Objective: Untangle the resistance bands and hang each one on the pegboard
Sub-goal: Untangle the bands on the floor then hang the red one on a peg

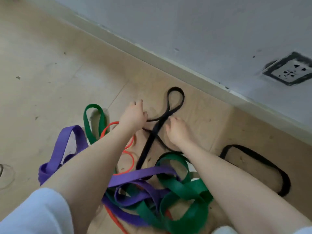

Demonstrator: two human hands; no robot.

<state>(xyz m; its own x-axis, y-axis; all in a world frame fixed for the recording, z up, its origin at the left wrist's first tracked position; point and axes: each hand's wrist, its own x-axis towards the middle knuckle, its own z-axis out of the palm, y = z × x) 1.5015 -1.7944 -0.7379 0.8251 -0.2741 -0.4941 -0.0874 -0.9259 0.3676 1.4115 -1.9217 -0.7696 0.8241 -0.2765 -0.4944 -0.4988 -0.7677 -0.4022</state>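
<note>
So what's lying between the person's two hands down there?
In the head view, the black band runs across the gap between the left hand and the right hand, crossing itself there below a loop; beneath it shows only bare floor.

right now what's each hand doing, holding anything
Left hand: grips the black band.
Right hand: fingers curled at the same black band, seemingly pinching it.
</note>
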